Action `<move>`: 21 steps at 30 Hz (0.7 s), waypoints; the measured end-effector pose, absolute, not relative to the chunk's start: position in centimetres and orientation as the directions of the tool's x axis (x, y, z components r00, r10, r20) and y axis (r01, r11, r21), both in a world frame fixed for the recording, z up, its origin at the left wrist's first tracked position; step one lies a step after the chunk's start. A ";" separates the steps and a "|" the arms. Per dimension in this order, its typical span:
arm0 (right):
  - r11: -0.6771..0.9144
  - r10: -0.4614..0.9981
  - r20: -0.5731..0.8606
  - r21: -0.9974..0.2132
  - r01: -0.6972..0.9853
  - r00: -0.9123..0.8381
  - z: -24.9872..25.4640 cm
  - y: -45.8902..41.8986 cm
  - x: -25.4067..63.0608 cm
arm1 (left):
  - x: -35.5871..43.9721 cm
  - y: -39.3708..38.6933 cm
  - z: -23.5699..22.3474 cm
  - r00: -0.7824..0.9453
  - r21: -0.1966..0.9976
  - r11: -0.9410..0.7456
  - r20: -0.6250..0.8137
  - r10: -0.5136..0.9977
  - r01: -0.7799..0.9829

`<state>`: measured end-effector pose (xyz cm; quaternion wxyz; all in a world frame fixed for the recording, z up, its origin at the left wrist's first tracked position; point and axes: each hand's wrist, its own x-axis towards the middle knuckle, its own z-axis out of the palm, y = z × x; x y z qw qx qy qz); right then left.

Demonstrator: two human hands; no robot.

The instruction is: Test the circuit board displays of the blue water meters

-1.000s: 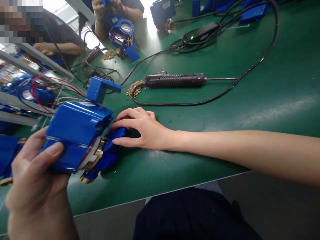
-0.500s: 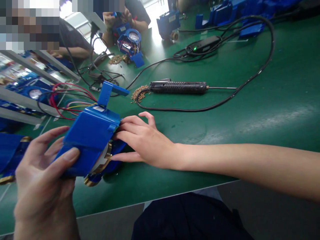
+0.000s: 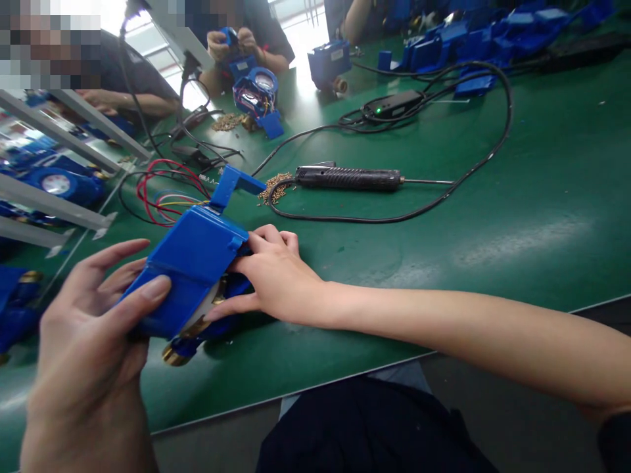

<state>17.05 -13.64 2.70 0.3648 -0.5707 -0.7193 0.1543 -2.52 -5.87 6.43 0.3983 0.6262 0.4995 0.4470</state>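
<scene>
A blue plastic meter housing [image 3: 190,253] is tilted in front of me, a small hinged-looking flap [image 3: 227,187] standing up from its far end. My left hand [image 3: 93,322] grips its near left corner, thumb on top and fingers around the side. Under the housing lies a blue water meter body with a threaded brass end [image 3: 176,353]. Between them a white part and a brass ring show at the side. My right hand [image 3: 283,279] is wrapped round the right side, thumb by the brass ring; its other fingertips are partly hidden behind the housing. Red, black and coloured wires [image 3: 162,190] trail behind it.
A black electric screwdriver [image 3: 350,177] lies beyond my right hand, its cable looping right. By its rear end is a pile of small brass screws [image 3: 279,188]. Another meter [image 3: 22,305] sits at the left. Co-workers handle blue meters [image 3: 256,92] across the green table [image 3: 394,249].
The view has shifted slightly. My right thumb has slid down and left along the brass ring, and its fingers have closed in more around the meter. My left hand keeps its hold.
</scene>
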 end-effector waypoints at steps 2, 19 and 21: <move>0.279 0.943 0.324 -0.660 0.698 -0.070 2.8 -13.3 17.0 | -2.4 -5.9 6.5 0.110 0.948 -0.183 0.159 0.981 0.262; 0.050 0.972 0.187 -0.756 0.653 0.142 3.3 -13.6 15.9 | -2.3 -4.8 6.5 0.131 0.962 -0.152 0.124 0.984 0.229; 0.061 0.980 0.168 -0.755 0.653 0.103 3.5 -13.6 16.2 | -2.1 -4.6 6.4 0.114 0.957 -0.165 0.141 0.983 0.240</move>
